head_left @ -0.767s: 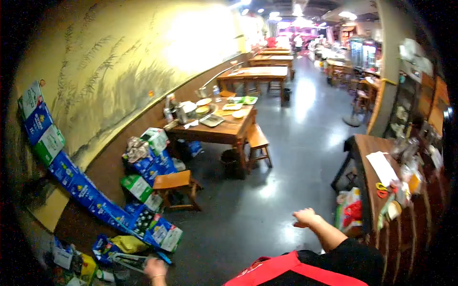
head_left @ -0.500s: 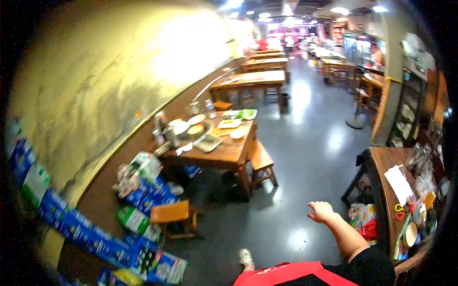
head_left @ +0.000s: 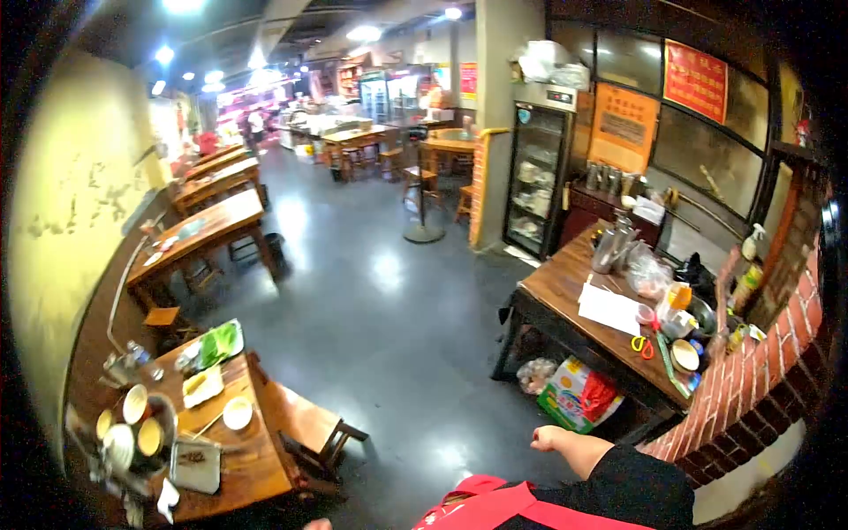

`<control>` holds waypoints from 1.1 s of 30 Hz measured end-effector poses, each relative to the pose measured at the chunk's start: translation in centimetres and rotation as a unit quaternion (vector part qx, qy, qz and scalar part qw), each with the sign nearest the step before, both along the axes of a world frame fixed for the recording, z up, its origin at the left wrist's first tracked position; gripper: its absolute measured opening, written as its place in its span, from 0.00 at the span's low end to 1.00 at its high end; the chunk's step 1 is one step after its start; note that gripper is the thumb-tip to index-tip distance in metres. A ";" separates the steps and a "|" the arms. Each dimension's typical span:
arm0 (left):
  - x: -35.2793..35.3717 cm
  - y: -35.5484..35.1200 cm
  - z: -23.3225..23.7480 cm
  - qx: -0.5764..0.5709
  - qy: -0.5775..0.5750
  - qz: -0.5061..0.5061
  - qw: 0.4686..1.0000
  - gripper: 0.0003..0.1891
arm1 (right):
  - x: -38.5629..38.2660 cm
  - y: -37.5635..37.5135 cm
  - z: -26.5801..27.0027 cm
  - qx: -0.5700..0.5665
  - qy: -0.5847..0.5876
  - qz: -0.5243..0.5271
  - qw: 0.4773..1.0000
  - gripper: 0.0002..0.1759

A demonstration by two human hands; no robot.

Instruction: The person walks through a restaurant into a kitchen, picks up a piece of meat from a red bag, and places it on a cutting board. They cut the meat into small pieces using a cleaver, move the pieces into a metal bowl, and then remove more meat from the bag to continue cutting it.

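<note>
My right hand (head_left: 549, 438) is held out low in front of me, over the floor, with its fingers curled in and nothing visible in them. It is nearest to a colourful bag (head_left: 579, 396) under the wooden table on the right, but apart from it. Only a sliver of my left hand (head_left: 318, 526) shows at the bottom edge, its fingers hidden. On the left, a wooden table (head_left: 252, 442) carries bowls, a metal tray (head_left: 195, 466), a white plate (head_left: 237, 412) and a dish of green leaves (head_left: 219, 344).
A wooden stool (head_left: 305, 415) stands beside the left table. The right table (head_left: 565, 265) holds white paper (head_left: 609, 307), scissors (head_left: 642, 346), plastic bags and cups. A brick ledge (head_left: 751, 380) borders it. Dark floor (head_left: 397, 327) runs between, with a stand (head_left: 424, 233) and a glass-door fridge (head_left: 534, 177) ahead.
My view has turned right and moved forward. The left table now sits lower left, and more of the right table and fridge shows. My left hand's edge has appeared.
</note>
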State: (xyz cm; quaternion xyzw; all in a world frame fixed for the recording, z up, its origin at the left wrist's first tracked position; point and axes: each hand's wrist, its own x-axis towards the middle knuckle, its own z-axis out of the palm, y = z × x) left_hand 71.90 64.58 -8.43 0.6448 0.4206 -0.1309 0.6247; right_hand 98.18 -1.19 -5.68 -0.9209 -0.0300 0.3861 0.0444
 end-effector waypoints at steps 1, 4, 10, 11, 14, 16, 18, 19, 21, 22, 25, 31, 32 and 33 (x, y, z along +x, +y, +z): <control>6.6 -0.4 3.4 0.041 -0.083 0.026 0.995 0.12 | -0.4 -0.7 0.3 0.012 0.015 -0.054 0.998 0.24; 22.6 1.8 9.0 -0.109 -0.369 0.053 0.921 0.12 | -0.2 -5.5 -3.9 0.029 0.001 -0.025 0.999 0.19; 37.7 2.3 31.0 -0.380 -0.699 -0.011 0.606 0.33 | 10.5 -7.0 -2.4 0.006 0.074 -0.113 0.991 0.26; 39.3 2.7 33.0 -0.369 -0.719 -0.037 0.587 0.33 | 12.5 -6.1 -3.1 -0.015 0.076 -0.127 0.989 0.26; 43.2 2.9 37.0 -0.327 -0.763 -0.081 0.552 0.34 | 23.5 -2.1 -3.8 0.008 -0.016 -0.067 0.998 0.26; 44.1 5.3 36.9 -0.282 -0.781 -0.112 0.546 0.37 | 34.2 2.1 -4.8 -0.001 -0.052 0.051 0.997 0.27; 46.1 5.8 36.6 -0.228 -0.801 -0.098 0.544 0.39 | 42.7 9.7 2.8 0.043 -0.106 0.010 0.993 0.24; 47.6 6.2 36.6 -0.193 -0.806 -0.066 0.556 0.40 | 47.0 12.3 3.7 0.071 -0.136 0.021 0.988 0.25; 52.0 8.4 36.5 -0.166 -0.807 -0.064 0.563 0.43 | 54.6 16.7 4.9 0.098 -0.173 0.039 0.979 0.26; 55.1 8.7 37.2 -0.201 -0.808 -0.090 0.547 0.44 | 57.5 19.2 6.2 0.112 -0.171 0.030 0.978 0.25; 64.4 10.9 37.6 -0.297 -0.788 0.004 0.540 0.50 | 64.3 24.1 6.5 0.117 -0.183 0.036 0.975 0.25; 80.1 20.3 34.4 -0.165 -0.782 0.090 0.594 0.49 | 72.2 24.0 -0.1 0.011 -0.045 0.108 0.993 0.23; 83.2 21.5 34.4 -0.105 -0.766 0.136 0.619 0.45 | 73.5 22.7 -1.7 -0.013 0.020 0.080 0.997 0.25; 86.6 23.3 33.9 0.120 -0.720 0.186 0.658 0.44 | 74.3 22.1 -1.1 0.002 0.022 0.062 0.998 0.24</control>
